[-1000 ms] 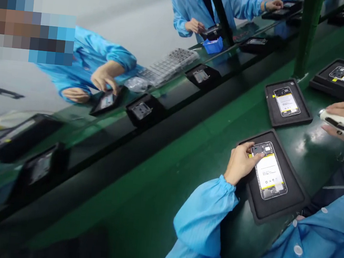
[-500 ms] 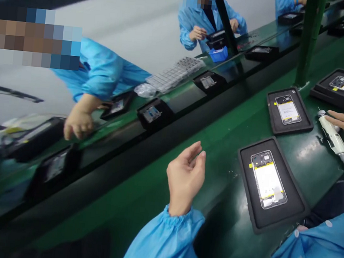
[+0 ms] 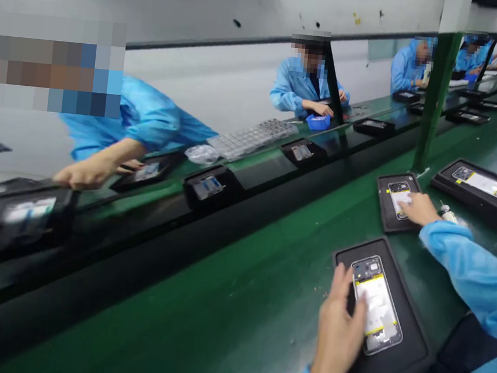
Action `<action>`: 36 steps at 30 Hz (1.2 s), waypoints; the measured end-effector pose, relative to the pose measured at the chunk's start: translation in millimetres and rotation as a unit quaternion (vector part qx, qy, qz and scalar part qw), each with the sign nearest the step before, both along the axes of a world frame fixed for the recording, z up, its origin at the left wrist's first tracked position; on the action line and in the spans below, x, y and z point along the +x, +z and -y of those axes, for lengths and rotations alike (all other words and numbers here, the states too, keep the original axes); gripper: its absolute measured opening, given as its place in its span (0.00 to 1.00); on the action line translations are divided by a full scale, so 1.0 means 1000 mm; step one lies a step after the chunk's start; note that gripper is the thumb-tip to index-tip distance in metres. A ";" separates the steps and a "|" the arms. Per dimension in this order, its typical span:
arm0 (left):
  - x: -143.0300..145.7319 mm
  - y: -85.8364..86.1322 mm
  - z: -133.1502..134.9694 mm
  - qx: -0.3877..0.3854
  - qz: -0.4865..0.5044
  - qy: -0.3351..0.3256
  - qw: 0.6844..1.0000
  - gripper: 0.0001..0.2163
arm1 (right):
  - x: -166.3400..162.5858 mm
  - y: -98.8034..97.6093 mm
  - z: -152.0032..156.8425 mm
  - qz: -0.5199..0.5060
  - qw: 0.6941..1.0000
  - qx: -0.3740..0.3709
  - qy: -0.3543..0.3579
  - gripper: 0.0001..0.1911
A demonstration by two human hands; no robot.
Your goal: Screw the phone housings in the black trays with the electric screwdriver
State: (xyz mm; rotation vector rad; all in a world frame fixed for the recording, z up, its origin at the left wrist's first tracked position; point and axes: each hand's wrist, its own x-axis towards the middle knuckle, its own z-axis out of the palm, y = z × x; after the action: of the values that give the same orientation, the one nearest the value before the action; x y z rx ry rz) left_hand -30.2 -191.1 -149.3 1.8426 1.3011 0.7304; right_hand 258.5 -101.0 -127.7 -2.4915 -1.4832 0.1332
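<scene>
My left hand (image 3: 340, 330) is at the left edge of the nearest black tray, fingers and thumb apart. The thumb overlaps an opened phone (image 3: 380, 307) with a white battery and yellow strips, lying in that tray (image 3: 412, 337). Whether the hand touches the phone, I cannot tell. Farther off, my right hand (image 3: 422, 210) reaches with outstretched fingers over a second opened phone (image 3: 399, 194) in another black tray (image 3: 386, 214). Its fingertips appear to rest on the white battery. Partly behind my right sleeve lies a pale electric screwdriver (image 3: 449, 214).
More trays with an opened phone (image 3: 481, 181) are stacked at right. A green post (image 3: 434, 105) rises from the green bench (image 3: 237, 303). Beyond a dark channel, trays such as one black tray (image 3: 213, 189) line up before co-workers. A blue bin (image 3: 318, 122) stands there.
My left hand has moved right, from above the bare bench to the nearest tray. My right hand has left the screwdriver's side and reached over the second phone. The view has tilted.
</scene>
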 end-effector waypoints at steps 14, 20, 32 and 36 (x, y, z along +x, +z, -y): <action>0.041 -0.026 0.034 0.016 -0.112 -0.066 0.991 0.32 | 0.004 -0.013 -0.013 -0.024 1.000 -0.004 -0.006 0.22; 0.043 -0.025 0.034 0.015 -0.103 -0.062 0.993 0.33 | 0.043 -0.006 -0.008 -0.073 0.997 0.028 -0.021 0.16; 0.042 -0.036 0.032 0.051 -0.051 -0.025 0.997 0.35 | -0.009 -0.027 -0.011 0.004 1.000 0.006 -0.019 0.29; 0.037 -0.033 0.034 0.037 0.025 -0.002 0.999 0.32 | -0.026 -0.030 -0.002 0.057 0.998 -0.017 0.008 0.23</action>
State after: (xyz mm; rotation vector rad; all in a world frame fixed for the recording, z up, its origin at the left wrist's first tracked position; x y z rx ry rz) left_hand 7.3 -225.4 -182.8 1.8725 1.2525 0.8261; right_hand 232.9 -99.4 -157.9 -2.5537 -1.5579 0.0183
